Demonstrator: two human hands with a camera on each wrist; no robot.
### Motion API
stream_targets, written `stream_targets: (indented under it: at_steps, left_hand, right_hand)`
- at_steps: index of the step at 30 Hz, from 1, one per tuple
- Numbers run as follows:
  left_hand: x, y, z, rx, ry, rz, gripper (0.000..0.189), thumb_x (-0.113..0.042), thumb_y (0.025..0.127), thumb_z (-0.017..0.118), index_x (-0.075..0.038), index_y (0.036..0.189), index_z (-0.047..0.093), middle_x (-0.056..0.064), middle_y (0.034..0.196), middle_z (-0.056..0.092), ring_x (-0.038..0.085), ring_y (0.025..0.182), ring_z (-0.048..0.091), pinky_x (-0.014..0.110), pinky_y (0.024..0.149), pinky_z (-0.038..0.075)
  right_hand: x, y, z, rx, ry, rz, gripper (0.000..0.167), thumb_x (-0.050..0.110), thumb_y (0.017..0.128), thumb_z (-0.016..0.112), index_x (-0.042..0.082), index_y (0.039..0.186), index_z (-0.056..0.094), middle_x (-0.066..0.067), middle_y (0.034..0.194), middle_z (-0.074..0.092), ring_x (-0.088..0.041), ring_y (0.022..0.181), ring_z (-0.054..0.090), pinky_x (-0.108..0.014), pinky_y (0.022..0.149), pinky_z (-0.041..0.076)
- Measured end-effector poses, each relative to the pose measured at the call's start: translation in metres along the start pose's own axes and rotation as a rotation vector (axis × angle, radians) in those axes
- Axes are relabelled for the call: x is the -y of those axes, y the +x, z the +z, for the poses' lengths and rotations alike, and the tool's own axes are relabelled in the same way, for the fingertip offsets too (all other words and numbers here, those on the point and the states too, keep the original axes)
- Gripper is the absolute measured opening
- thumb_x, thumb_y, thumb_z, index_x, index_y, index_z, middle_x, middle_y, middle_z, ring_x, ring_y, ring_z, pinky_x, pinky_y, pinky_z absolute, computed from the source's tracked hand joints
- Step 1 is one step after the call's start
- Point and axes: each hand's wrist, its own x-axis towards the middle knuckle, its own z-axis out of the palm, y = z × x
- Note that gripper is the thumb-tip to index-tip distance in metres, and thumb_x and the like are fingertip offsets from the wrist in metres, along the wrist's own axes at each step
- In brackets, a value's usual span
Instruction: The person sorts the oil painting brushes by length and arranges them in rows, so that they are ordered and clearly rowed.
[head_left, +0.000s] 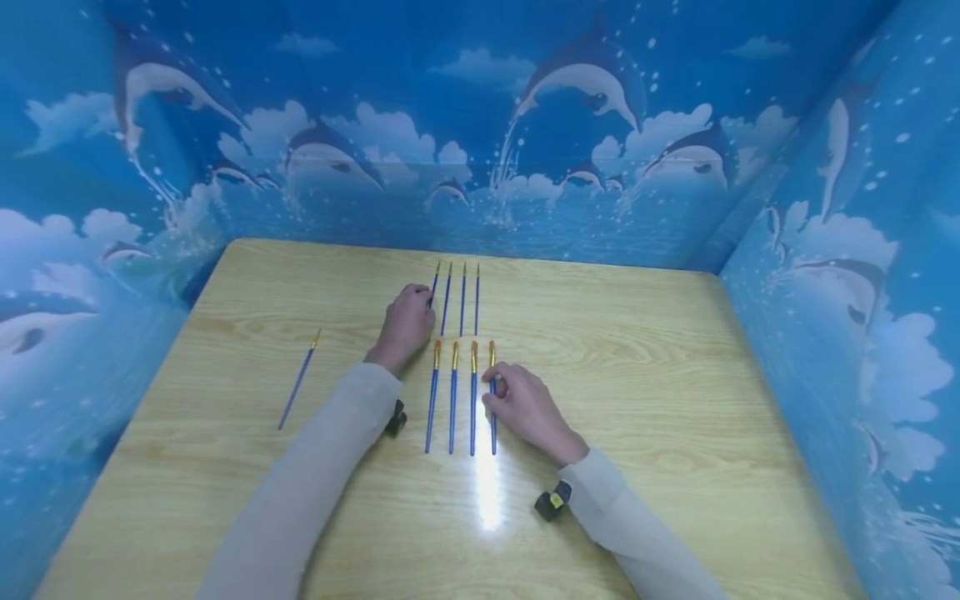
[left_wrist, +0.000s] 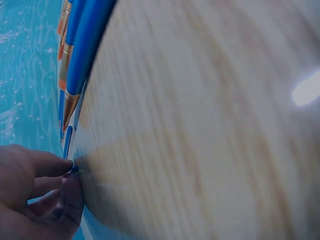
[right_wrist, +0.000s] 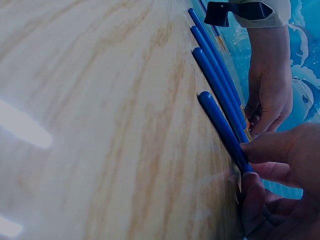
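Note:
Two rows of blue-handled paintbrushes lie on the wooden table, tips pointing away from me. My left hand [head_left: 407, 327] pinches the leftmost thin paintbrush [head_left: 435, 282] of the far row by its handle; in the left wrist view the handle end [left_wrist: 74, 169] shows between thumb and finger. Over the near row, my right hand [head_left: 531, 410] pinches the rightmost thicker paintbrush [head_left: 493, 429]. Its blue handle [right_wrist: 220, 122] lies between the fingertips in the right wrist view. Beside it are several more thick brushes, including one [head_left: 473, 417] close to the right fingers.
A lone thin paintbrush [head_left: 299, 385] lies slanted on the left of the table [head_left: 645, 375]. Dolphin-printed blue walls [head_left: 480, 200] stand along the back and both sides. Black wrist cameras, such as the right one [head_left: 551, 502], hang at the sleeves.

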Motion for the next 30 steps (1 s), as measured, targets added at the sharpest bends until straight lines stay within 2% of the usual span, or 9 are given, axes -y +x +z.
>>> stream_targets:
  at_steps: [9, 15, 22, 30]
  left_hand:
    - [-0.002, -0.001, 0.000, -0.021, -0.008, -0.036, 0.045, -0.010, 0.109, 0.062, 0.000, 0.153, 0.057, 0.017, 0.165, 0.049, 0.035, 0.151, 0.052, 0.048, 0.126, 0.047]
    - [0.003, -0.007, -0.010, -0.028, -0.032, -0.002, 0.041, -0.014, 0.110, 0.061, -0.003, 0.150, 0.061, 0.017, 0.162, 0.052, 0.036, 0.150, 0.053, 0.052, 0.125, 0.047]
    - [0.018, -0.019, -0.026, -0.040, -0.061, 0.095, 0.031, -0.011, 0.110, 0.058, -0.004, 0.137, 0.069, 0.018, 0.146, 0.063, 0.038, 0.137, 0.060, 0.057, 0.121, 0.050]
    - [0.039, -0.041, -0.036, -0.062, -0.081, 0.101, 0.029, -0.008, 0.108, 0.059, -0.004, 0.136, 0.068, 0.017, 0.137, 0.067, 0.037, 0.129, 0.064, 0.055, 0.114, 0.055]
  right_hand:
    - [0.000, -0.001, 0.000, -0.001, 0.000, 0.000, 0.030, 0.015, 0.100, 0.077, 0.009, 0.129, 0.072, 0.001, 0.091, 0.062, -0.013, 0.078, 0.055, -0.026, 0.067, 0.048]
    - [0.000, -0.001, -0.001, 0.000, -0.001, -0.001, 0.030, 0.015, 0.100, 0.077, 0.009, 0.129, 0.072, 0.001, 0.091, 0.062, -0.013, 0.079, 0.055, -0.026, 0.067, 0.049]
    - [0.000, -0.001, -0.001, -0.001, 0.002, -0.002, 0.031, 0.015, 0.099, 0.078, 0.009, 0.129, 0.072, 0.001, 0.091, 0.062, -0.014, 0.079, 0.055, -0.026, 0.067, 0.048]
    - [-0.001, -0.001, 0.000, -0.003, 0.006, -0.007, 0.031, 0.015, 0.099, 0.078, 0.009, 0.129, 0.072, 0.001, 0.090, 0.062, -0.014, 0.078, 0.054, -0.026, 0.067, 0.048]
